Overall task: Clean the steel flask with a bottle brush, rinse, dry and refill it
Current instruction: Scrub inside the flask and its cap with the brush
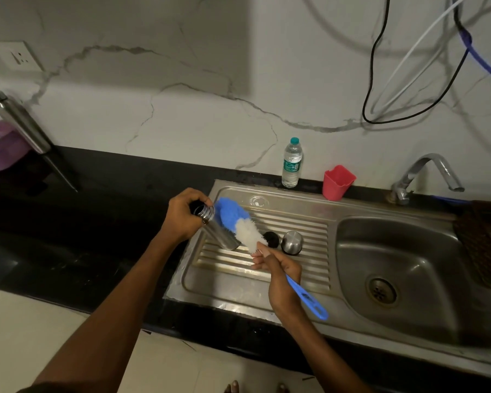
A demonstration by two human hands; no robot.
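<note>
left hand (183, 214) grips the open flask (214, 228), right hand (279, 275) pinches the bottle brush (240, 222) handle. brush sits outside the mouth, so scrubbing, rinse, dry and refill look undone.

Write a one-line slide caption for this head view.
Left hand holds the open steel flask while right hand aims the bottle brush at its mouth.

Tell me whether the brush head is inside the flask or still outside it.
Outside. The brush bristles lie beside the open mouth of the steel flask, which the left hand holds tilted; the right hand grips the handle.
</note>
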